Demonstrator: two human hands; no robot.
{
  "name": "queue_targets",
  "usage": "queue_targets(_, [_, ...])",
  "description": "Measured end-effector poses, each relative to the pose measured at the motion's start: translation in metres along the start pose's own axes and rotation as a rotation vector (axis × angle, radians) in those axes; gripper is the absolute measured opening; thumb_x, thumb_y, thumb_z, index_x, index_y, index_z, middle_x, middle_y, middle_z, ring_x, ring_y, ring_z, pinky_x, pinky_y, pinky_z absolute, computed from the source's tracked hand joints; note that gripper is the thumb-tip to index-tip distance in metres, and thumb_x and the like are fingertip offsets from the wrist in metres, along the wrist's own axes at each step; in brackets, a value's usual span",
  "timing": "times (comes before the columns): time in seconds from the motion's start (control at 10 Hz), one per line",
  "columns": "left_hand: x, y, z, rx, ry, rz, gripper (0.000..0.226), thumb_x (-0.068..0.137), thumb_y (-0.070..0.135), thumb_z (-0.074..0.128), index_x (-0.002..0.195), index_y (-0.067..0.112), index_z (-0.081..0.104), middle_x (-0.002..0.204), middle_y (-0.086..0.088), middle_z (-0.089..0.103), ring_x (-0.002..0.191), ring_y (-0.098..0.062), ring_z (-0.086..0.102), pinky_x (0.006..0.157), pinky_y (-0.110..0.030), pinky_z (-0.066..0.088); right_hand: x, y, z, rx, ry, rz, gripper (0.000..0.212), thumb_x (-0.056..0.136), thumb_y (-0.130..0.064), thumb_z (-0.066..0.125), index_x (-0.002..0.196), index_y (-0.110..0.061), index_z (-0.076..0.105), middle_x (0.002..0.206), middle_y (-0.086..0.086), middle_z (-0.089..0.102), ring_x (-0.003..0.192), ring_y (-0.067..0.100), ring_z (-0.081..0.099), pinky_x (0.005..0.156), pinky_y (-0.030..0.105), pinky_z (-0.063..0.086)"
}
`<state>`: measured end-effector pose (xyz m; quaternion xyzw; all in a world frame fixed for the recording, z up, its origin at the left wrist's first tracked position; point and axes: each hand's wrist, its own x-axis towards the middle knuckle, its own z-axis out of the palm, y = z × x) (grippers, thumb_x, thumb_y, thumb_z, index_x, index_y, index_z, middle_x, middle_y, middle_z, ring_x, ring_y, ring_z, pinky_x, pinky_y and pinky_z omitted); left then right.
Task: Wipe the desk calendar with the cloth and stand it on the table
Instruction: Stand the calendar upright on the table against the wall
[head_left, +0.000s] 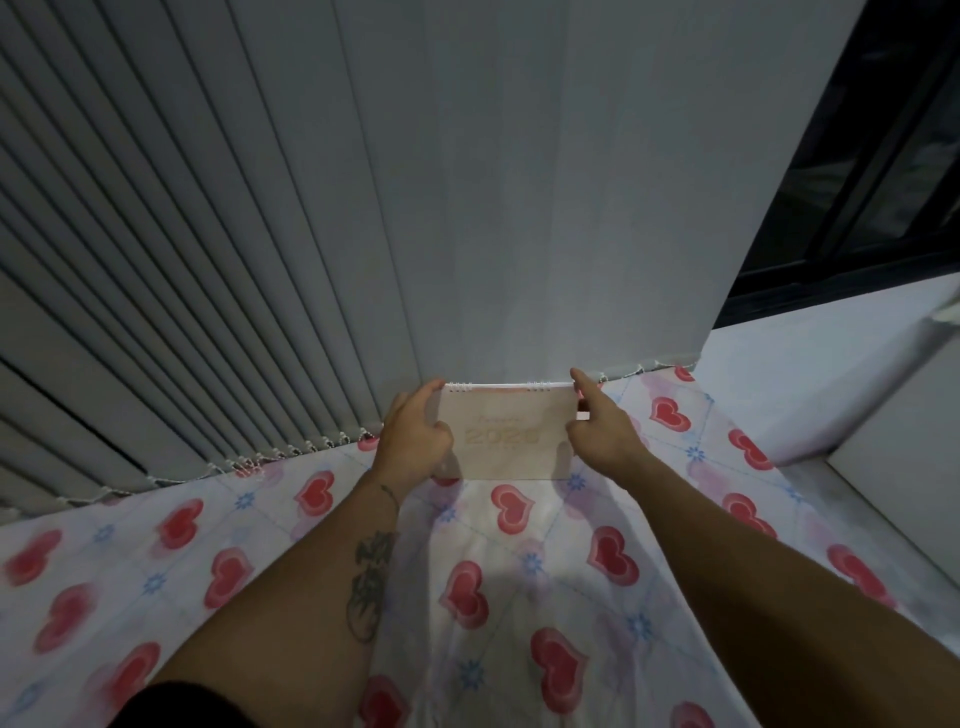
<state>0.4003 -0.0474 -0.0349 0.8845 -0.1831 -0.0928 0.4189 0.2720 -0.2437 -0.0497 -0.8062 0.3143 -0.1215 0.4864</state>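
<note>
Two forearms reach out over the heart-patterned tablecloth (511, 582) to the desk calendar (506, 434), which stands at the far table edge by the blinds (182, 270). The left hand (413, 441) and right hand (602, 428) each pinch one end. Soft, wrinkled fabric could let its base slide and collapse. Its long axis runs left-right, cover facing the person.

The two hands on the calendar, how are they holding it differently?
The left hand wraps the calendar's left edge, fingers curled; the right hand pinches the right edge, its index finger pointing up past the top. The left forearm has a tattoo; the right forearm shows none. Both hold the calendar upright on the heart-patterned tablecloth.
</note>
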Motion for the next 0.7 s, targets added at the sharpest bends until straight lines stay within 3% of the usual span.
queue_targets(0.1, [0.000,-0.001,-0.009,0.070,-0.029,0.013,0.066,0.082,0.004,0.054,0.144,0.028,0.052,0.140,-0.010,0.050,0.127,-0.030,0.052,0.110,-0.039,0.044,-0.005,-0.003,-0.004,-0.036,0.011,0.002,0.070,0.092,-0.009,0.054,0.150,-0.033,0.022,0.144,0.001,0.046,0.125,0.026,0.048,0.082,0.035,0.051])
queue_targets(0.2, [-0.006,-0.001,-0.015,0.164,-0.015,0.057,0.069,0.079,0.006,0.057,0.144,0.026,0.050,0.141,-0.008,0.049,0.128,-0.030,0.049,0.107,-0.035,0.040,-0.013,-0.007,-0.008,-0.084,0.034,0.000,0.066,0.094,-0.017,0.056,0.149,-0.031,0.023,0.151,0.003,0.039,0.133,0.032,0.041,0.095,0.046,0.047])
queue_targets(0.3, [-0.019,0.002,-0.024,0.294,0.010,0.127,0.066,0.081,0.012,0.062,0.144,0.025,0.048,0.139,-0.003,0.050,0.126,-0.029,0.050,0.101,-0.039,0.045,-0.028,-0.013,-0.017,-0.173,0.055,-0.007,0.062,0.095,-0.022,0.054,0.150,-0.026,0.024,0.154,0.007,0.034,0.136,0.034,0.037,0.103,0.048,0.039])
queue_targets(0.4, [-0.033,0.009,-0.033,0.479,-0.012,0.273,0.052,0.079,0.022,0.070,0.129,0.020,0.054,0.122,-0.003,0.058,0.112,-0.025,0.056,0.090,-0.037,0.049,-0.050,-0.023,-0.027,-0.310,0.071,-0.018,0.062,0.094,-0.028,0.052,0.150,-0.021,0.025,0.154,0.010,0.032,0.137,0.034,0.036,0.106,0.046,0.035])
queue_targets(0.5, [-0.048,0.028,-0.049,0.592,-0.027,0.343,0.034,0.081,0.025,0.066,0.113,0.020,0.055,0.111,-0.004,0.061,0.101,-0.022,0.058,0.085,-0.035,0.052,-0.077,-0.046,-0.034,-0.426,0.068,-0.028,0.062,0.095,-0.030,0.050,0.150,-0.016,0.024,0.156,0.013,0.027,0.140,0.034,0.030,0.110,0.047,0.030])
queue_targets(0.6, [-0.060,0.055,-0.072,0.652,-0.044,0.433,0.027,0.090,0.026,0.049,0.112,0.012,0.055,0.121,-0.012,0.060,0.111,-0.032,0.056,0.094,-0.041,0.046,-0.108,-0.076,-0.042,-0.543,0.086,-0.045,0.061,0.096,-0.033,0.044,0.149,-0.012,0.024,0.157,0.014,0.026,0.140,0.034,0.029,0.113,0.046,0.028])
queue_targets(0.7, [-0.076,0.084,-0.103,0.698,-0.084,0.471,0.042,0.093,0.031,0.046,0.127,0.007,0.056,0.137,-0.016,0.057,0.125,-0.034,0.053,0.104,-0.042,0.041,-0.142,-0.112,-0.047,-0.621,0.164,-0.048,0.061,0.096,-0.036,0.042,0.149,-0.011,0.023,0.157,0.013,0.025,0.140,0.034,0.029,0.113,0.046,0.027])
